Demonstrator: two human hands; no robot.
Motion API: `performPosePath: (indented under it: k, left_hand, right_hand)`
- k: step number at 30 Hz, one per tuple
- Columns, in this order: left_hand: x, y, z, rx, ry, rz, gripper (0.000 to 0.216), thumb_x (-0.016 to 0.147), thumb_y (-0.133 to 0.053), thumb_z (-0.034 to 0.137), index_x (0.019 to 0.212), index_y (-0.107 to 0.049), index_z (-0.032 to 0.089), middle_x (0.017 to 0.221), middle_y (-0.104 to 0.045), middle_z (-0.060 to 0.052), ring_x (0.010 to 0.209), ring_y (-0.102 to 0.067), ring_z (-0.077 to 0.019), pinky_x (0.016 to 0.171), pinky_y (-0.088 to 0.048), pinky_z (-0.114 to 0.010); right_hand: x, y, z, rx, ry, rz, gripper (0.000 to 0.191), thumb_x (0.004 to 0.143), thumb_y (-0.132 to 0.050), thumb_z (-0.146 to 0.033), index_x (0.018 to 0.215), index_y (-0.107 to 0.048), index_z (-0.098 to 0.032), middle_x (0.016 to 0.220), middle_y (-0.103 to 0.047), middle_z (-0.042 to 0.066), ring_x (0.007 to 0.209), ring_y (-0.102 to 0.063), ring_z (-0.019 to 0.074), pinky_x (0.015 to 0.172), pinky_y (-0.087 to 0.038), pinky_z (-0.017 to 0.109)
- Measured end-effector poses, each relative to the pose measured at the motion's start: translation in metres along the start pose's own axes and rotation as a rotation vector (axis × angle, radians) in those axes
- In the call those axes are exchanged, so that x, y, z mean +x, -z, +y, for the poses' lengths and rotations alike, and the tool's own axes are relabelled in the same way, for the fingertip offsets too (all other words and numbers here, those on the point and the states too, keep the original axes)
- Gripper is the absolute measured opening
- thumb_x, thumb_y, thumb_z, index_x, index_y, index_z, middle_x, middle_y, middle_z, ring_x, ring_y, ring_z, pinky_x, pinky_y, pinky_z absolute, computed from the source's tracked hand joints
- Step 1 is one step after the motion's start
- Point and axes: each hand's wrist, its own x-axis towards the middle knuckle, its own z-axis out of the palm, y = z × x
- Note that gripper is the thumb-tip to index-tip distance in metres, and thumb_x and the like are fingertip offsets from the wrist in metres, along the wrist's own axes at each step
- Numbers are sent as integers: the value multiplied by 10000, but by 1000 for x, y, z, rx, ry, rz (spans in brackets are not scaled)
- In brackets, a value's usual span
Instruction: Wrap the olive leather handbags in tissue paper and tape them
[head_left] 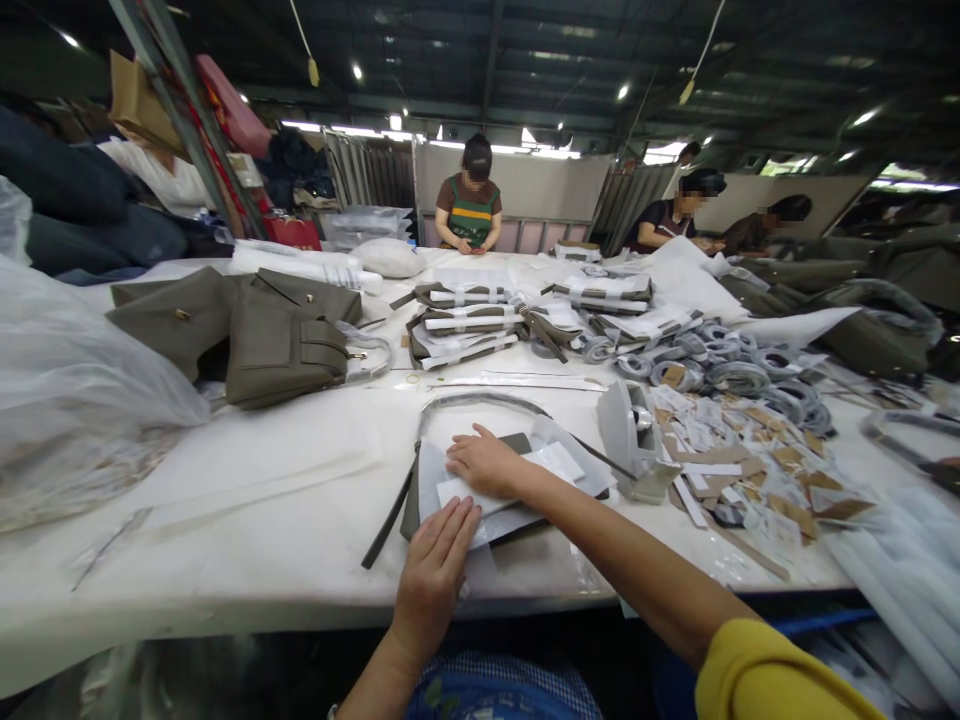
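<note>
A flat olive-grey bag piece (517, 545) lies near the table's front edge, covered with white paper sheets (555, 462) and clear film. My left hand (436, 565) rests flat on the paper's near edge, fingers stretched out. My right hand (484, 462) lies palm down on the paper farther in, fingers slightly curled and pressing it. A thin grey strap (390, 515) runs from the piece toward me, and a wrapped curved handle (480, 402) arcs just beyond my hands.
Finished olive handbags (281, 345) stand at the left, beside crumpled clear plastic (75, 400). Wrapped bag parts (465, 325) are stacked mid-table. Coiled straps (739, 375) and several tags (757, 470) cover the right. A grey tape dispenser (634, 440) sits right of my hands. Three people work at the far side.
</note>
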Motion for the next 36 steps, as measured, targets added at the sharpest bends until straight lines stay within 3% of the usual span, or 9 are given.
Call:
performPosePath:
  k: [3, 5, 12, 15, 19, 24, 27, 30, 36]
  left_hand:
    - [0, 0, 0, 18, -5, -1, 582, 848, -335, -70, 1362, -536, 114, 1346, -619, -91, 1318, -498, -212, 1110, -391, -392]
    - [-1, -1, 0, 16, 2, 0, 569, 859, -337, -62, 1359, -540, 117, 1337, -625, -90, 1303, -512, -207, 1104, -398, -389]
    - [-1, 0, -3, -81, 36, -56, 624, 846, -364, -49, 1432, -460, 144, 1369, -600, -96, 1312, -509, -223, 1083, -435, -419]
    - [1, 3, -5, -131, 46, -110, 689, 816, -386, -49, 1469, -409, 169, 1389, -583, -95, 1319, -505, -231, 1093, -436, -438]
    - [6, 11, -11, -189, 51, -221, 709, 796, -442, -39, 1468, -406, 184, 1417, -559, -89, 1323, -502, -238, 1103, -443, -439]
    - [13, 20, -18, -203, -1, -303, 647, 825, -489, -1, 1442, -437, 186, 1416, -560, -86, 1309, -520, -227, 1087, -471, -403]
    - [14, 21, -19, -176, -21, -293, 653, 826, -486, -2, 1450, -427, 180, 1415, -561, -94, 1312, -517, -228, 1087, -474, -405]
    - [11, 19, -18, -159, -45, -272, 698, 816, -471, -18, 1481, -381, 173, 1432, -542, -104, 1340, -486, -232, 1104, -458, -420]
    - [4, 15, -15, -125, -67, -244, 751, 814, -427, -34, 1527, -289, 160, 1487, -478, -112, 1418, -378, -253, 1125, -435, -462]
  right_hand:
    - [-14, -3, -8, -48, -18, 63, 260, 1000, -478, -244, 1105, -695, -147, 1241, -685, 119, 1366, -453, 296, 1161, -231, 591]
    - [-33, -6, -15, -65, -30, 160, 269, 993, -483, -225, 1162, -670, -131, 1274, -665, 129, 1346, -476, 298, 1146, -296, 565]
    - [-139, -33, -48, 142, 92, 622, 259, 953, -563, -144, 1198, -636, -187, 1171, -710, 78, 1167, -611, 204, 1048, -481, 410]
    - [-166, -56, -63, 154, 197, 641, 306, 912, -618, -107, 1208, -628, -187, 1133, -724, 65, 1081, -639, 189, 938, -545, 342]
    - [-164, -83, -73, 104, 130, 593, 323, 935, -604, -158, 1258, -607, -147, 1143, -715, 95, 1021, -637, 213, 883, -553, 354]
    - [-142, -97, -76, -6, 104, 574, 326, 918, -653, -324, 1204, -653, -168, 1050, -737, 101, 974, -626, 259, 794, -532, 398]
    - [-133, -99, -78, -23, 127, 661, 199, 936, -623, -255, 1119, -691, -215, 990, -758, 54, 905, -640, 228, 779, -516, 384]
    - [-132, -100, -79, 37, 206, 757, 160, 956, -555, -173, 990, -708, -208, 934, -767, 30, 857, -664, 184, 863, -517, 372]
    - [-160, -102, -88, 172, 272, 718, 225, 957, -468, -121, 1011, -679, -176, 977, -766, 42, 879, -705, 153, 886, -539, 336]
